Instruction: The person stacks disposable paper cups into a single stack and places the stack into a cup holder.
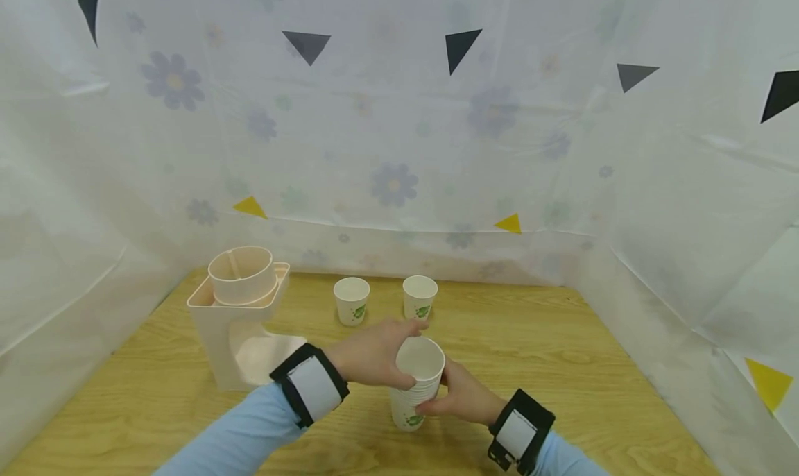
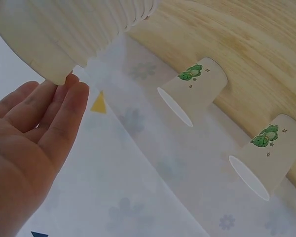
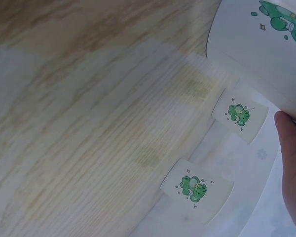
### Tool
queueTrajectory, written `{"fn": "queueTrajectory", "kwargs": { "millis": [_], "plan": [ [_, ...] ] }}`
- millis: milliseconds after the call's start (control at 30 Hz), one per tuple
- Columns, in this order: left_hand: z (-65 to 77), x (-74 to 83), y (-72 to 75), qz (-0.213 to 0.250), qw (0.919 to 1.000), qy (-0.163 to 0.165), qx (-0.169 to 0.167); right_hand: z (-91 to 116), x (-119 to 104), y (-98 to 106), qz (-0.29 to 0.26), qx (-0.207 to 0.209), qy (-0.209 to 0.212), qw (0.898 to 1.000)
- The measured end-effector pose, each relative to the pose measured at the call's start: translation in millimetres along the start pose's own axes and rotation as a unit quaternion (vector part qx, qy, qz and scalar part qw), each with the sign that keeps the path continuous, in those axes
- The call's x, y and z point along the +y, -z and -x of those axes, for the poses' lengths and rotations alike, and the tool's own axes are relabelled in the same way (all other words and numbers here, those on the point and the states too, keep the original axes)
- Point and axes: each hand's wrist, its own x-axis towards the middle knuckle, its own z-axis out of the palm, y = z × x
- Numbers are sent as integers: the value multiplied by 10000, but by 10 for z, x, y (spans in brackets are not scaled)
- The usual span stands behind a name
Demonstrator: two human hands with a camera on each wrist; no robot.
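Observation:
A stack of nested white paper cups with a green printed design stands at the front middle of the table in the head view. My right hand grips the stack from the right, thumb on its near side. Around the rim of the top cup, my left hand holds with thumb near and fingers on the far side. In the left wrist view, fingertips meet the rim of the stack. The right wrist view shows part of the printed cup wall beside my right thumb.
Two single paper cups stand upright behind the stack, one left and one right. A cream plastic holder with a round divided cup on top is at the left. White patterned sheeting encloses the wooden table.

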Motion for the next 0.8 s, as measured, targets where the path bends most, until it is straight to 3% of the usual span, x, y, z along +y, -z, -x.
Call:
{"fn": "queueTrajectory", "kwargs": {
  "millis": [233,367,433,500,567,667,800],
  "plan": [
    [7,-53,-48,-56,10000,-79,1,-1,21,7,-27,3,35,10000],
    [-7,-131,-67,308,9995,109,2,-2,20,5,-25,21,35,10000],
    [-36,-202,-63,481,9978,418,206,-3,17,4,-21,34,22,10000],
    [-88,-292,-39,500,9932,766,718,-8,19,2,-15,55,25,10000],
    [-151,-419,-8,343,9828,1238,1325,-11,23,2,-23,67,30,10000],
    [-240,-635,47,109,9570,1932,2163,-15,28,6,-39,77,35,10000],
    [-306,-928,81,-117,9285,2647,2603,-19,23,-1,-65,83,28,9999]
  ]
}}
